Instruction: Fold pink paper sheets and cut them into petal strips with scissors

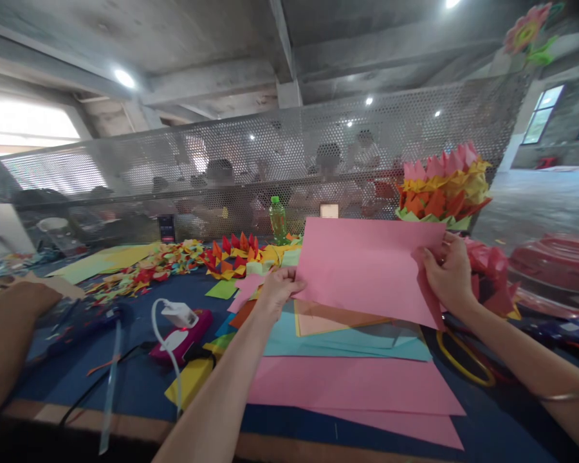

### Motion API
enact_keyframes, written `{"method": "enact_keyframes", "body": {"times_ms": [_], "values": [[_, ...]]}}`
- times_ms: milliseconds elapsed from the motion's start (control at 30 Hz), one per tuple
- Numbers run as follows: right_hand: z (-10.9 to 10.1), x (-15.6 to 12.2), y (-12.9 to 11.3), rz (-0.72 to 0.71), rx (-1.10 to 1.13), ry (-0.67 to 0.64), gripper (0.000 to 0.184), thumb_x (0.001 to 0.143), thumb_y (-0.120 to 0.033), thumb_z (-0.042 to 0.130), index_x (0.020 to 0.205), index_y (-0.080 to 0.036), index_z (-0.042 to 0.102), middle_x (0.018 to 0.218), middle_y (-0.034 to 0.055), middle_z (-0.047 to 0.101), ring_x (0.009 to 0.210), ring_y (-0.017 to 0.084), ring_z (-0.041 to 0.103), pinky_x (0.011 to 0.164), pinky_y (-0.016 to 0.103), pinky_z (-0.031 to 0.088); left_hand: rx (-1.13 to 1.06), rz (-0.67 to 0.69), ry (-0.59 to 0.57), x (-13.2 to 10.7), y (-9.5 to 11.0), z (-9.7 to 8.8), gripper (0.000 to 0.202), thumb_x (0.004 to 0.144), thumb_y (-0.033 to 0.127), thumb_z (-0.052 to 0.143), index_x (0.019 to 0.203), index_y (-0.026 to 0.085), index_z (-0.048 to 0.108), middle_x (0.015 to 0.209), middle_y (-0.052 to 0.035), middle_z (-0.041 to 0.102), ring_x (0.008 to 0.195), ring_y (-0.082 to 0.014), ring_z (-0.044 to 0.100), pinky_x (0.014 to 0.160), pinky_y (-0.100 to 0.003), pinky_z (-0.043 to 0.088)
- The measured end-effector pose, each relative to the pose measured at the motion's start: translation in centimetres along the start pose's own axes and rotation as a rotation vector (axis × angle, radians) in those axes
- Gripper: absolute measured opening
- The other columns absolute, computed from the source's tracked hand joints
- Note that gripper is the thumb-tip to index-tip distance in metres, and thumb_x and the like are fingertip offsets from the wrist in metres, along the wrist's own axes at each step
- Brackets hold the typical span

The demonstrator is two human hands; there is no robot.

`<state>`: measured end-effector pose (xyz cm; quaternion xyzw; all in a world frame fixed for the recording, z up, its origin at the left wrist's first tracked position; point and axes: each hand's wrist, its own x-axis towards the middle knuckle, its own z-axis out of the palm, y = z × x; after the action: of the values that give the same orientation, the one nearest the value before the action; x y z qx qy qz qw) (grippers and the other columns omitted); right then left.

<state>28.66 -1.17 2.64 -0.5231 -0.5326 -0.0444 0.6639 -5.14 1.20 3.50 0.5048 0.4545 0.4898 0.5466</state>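
A pink sheet of paper (361,267) is held up above the table, tilted toward me. My left hand (280,289) pinches its lower left corner between thumb and fingers. At the right edge my right hand (448,270) grips the same sheet, thumb in front and fingers partly hidden behind. Below it lie stacked sheets: an orange-edged sheet (338,316), blue paper (357,344) and larger pink paper (357,382) near the table's front edge. Yellow scissors handles (466,360) lie under my right forearm.
At left, another person's hand (29,296) is by a glue gun (87,328). A magenta power strip (183,337) holds a white charger. Paper scraps (149,270), a green bottle (277,218) and a folded-paper flower stack (444,186) stand before a perforated metal screen (145,173).
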Motion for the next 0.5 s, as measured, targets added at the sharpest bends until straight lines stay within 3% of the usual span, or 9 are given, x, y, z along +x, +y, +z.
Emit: {"method": "enact_keyframes", "body": {"times_ms": [200, 367, 433, 500], "values": [[0.1, 0.0, 0.6, 0.001, -0.014, 0.007, 0.045, 0.079, -0.028, 0.062, 0.119, -0.02, 0.045, 0.103, 0.0093, 0.062, 0.087, 0.021, 0.062, 0.078, 0.036, 0.049, -0.025, -0.032, 0.101, -0.5, 0.8, 0.4, 0.056, 0.046, 0.009, 0.082, 0.096, 0.017, 0.058, 0.088, -0.0057, 0.069, 0.068, -0.0142, 0.064, 0.059, -0.023, 0.048], [0.3, -0.2, -0.2, 0.052, 0.063, 0.012, 0.047, 0.076, -0.03, 0.065, 0.118, -0.02, 0.046, 0.104, 0.0109, 0.063, 0.086, 0.022, 0.062, 0.077, 0.036, 0.049, -0.04, -0.069, 0.011, -0.4, 0.7, 0.6, 0.034, 0.049, 0.008, 0.079, 0.081, 0.013, 0.068, 0.076, -0.0044, 0.069, 0.065, -0.0115, 0.061, 0.061, -0.021, 0.047], [0.0, 0.2, -1.1, 0.149, 0.169, 0.0, 0.052, 0.073, -0.033, 0.067, 0.119, -0.022, 0.046, 0.103, 0.0103, 0.064, 0.084, 0.022, 0.063, 0.076, 0.036, 0.05, -0.056, -0.045, 0.012, -0.3, 0.5, 0.5, 0.028, 0.049, 0.008, 0.079, 0.075, 0.013, 0.068, 0.071, -0.0027, 0.068, 0.062, -0.0098, 0.059, 0.062, -0.021, 0.047], [-0.5, 0.8, -1.9, 0.343, 0.317, -0.059, 0.048, 0.076, -0.043, 0.063, 0.118, -0.023, 0.049, 0.104, 0.0111, 0.064, 0.081, 0.023, 0.064, 0.072, 0.037, 0.051, -0.097, -0.028, 0.022, -0.2, 0.4, 0.4, 0.027, 0.048, 0.007, 0.079, 0.071, 0.013, 0.067, 0.07, -0.0018, 0.067, 0.062, -0.0094, 0.059, 0.063, -0.022, 0.048]]}}
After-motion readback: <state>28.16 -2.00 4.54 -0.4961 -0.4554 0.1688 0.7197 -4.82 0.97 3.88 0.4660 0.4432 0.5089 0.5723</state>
